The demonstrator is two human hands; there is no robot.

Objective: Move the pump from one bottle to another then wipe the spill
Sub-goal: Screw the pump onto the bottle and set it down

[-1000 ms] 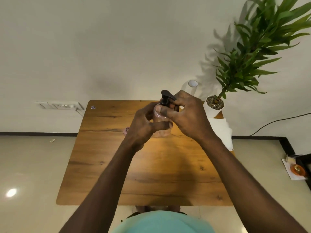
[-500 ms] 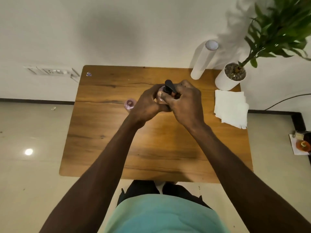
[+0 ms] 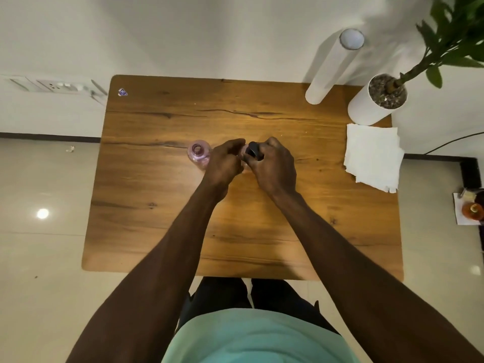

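Observation:
A black pump point(image 3: 253, 151) sticks up between my two hands at the middle of the wooden table point(image 3: 162, 231). My right hand point(image 3: 273, 163) is closed around the pump's head and collar. My left hand point(image 3: 225, 160) wraps the bottle under the pump, which is almost wholly hidden by my fingers. Just left of my left hand stands a second, pinkish clear bottle point(image 3: 198, 153) with an open neck and no pump. A stack of white paper napkins point(image 3: 372, 155) lies at the table's right edge.
A tall white roll point(image 3: 331, 69) stands at the back right of the table, next to a white pot with a green plant point(image 3: 374, 103). A small sticker point(image 3: 122, 92) marks the back left corner. A wall socket point(image 3: 52, 86) sits left of the table.
The view has tilted down to look straight over the table. My hands stay on the pump and bottle, and the open bottle now shows more fully beside my left hand.

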